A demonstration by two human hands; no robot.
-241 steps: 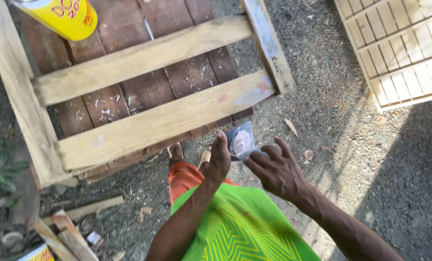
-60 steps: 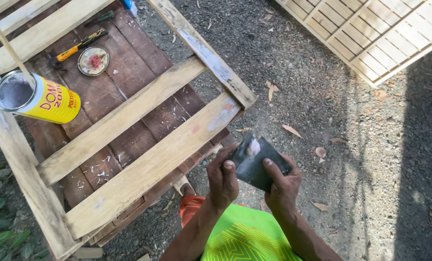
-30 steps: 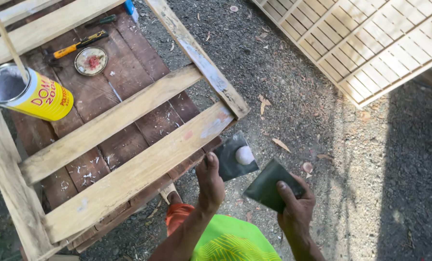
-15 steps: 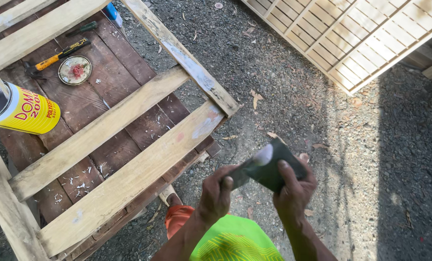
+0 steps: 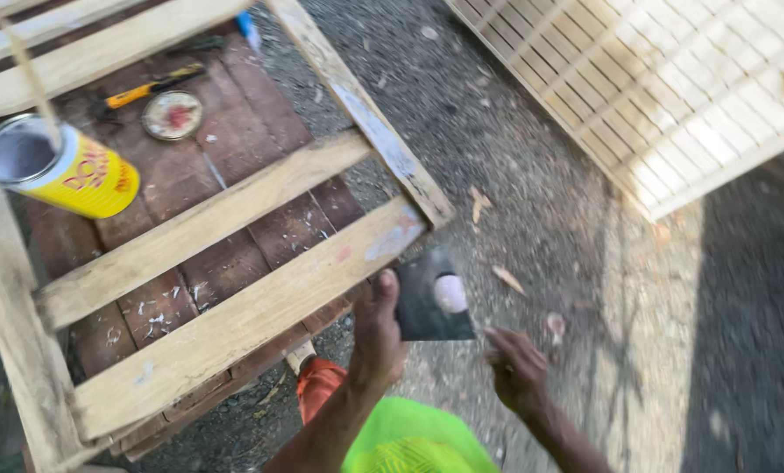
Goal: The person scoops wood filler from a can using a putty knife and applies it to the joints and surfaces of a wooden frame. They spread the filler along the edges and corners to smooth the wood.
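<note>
Right hand (image 5: 516, 375) now off dark square sheet (image 5: 431, 298), open; left hand (image 5: 377, 337) gripping it.

Harsh sunlight overexposes the white lattice panel (image 5: 672, 88); deep shadow darkens the ground's right edge; motion blur throughout.

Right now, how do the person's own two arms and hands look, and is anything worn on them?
Both arms are bare as far as the view shows, with no sleeves. The left hand and the right hand have no gloves, and no watch or ring is visible, though the right hand is blurred. Below the arms, bright neon-green cloth and an orange garment show.
</note>
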